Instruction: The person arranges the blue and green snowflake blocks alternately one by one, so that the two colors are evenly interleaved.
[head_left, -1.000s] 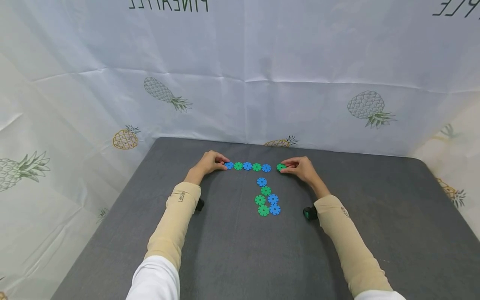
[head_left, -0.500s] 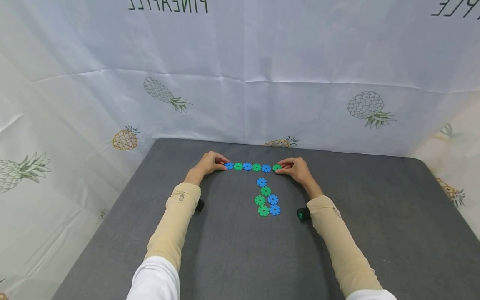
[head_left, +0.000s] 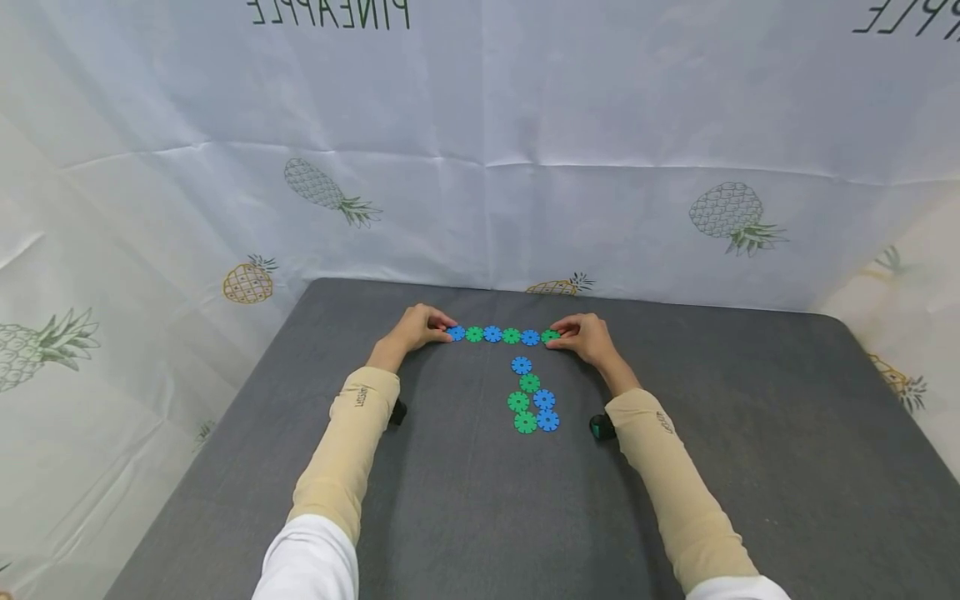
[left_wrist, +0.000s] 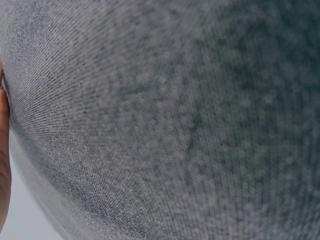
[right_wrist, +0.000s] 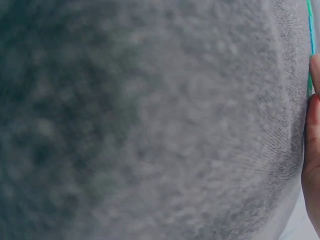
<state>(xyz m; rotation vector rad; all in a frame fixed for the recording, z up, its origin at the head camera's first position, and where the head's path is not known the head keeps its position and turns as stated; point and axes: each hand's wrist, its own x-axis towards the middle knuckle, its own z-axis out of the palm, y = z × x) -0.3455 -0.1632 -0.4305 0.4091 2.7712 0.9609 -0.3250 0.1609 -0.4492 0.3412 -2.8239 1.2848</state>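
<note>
A row of notched plastic discs, blue and green by turns, lies across the far part of the table. My left hand (head_left: 413,327) pinches the blue disc (head_left: 456,333) at the row's left end between thumb and fingers. At the right end, my right hand (head_left: 590,337) pinches a green disc (head_left: 551,337), whose edge is right at the neighbouring blue disc (head_left: 530,337). Between them sit a green disc (head_left: 474,334), a blue disc (head_left: 492,334) and another green disc (head_left: 511,336). The wrist views show mostly tablecloth, with fingers (right_wrist: 314,125) only at the edge.
Nearer to me, below the row, lies a loose group of discs, with a blue disc (head_left: 521,365) at its top and a green disc (head_left: 526,422) at its bottom. The dark grey table (head_left: 465,517) ends at a white pineapple-print curtain (head_left: 600,108).
My right hand has moved left with the green disc, closing the gap to the row's last blue disc. My left hand has stayed at the left end.
</note>
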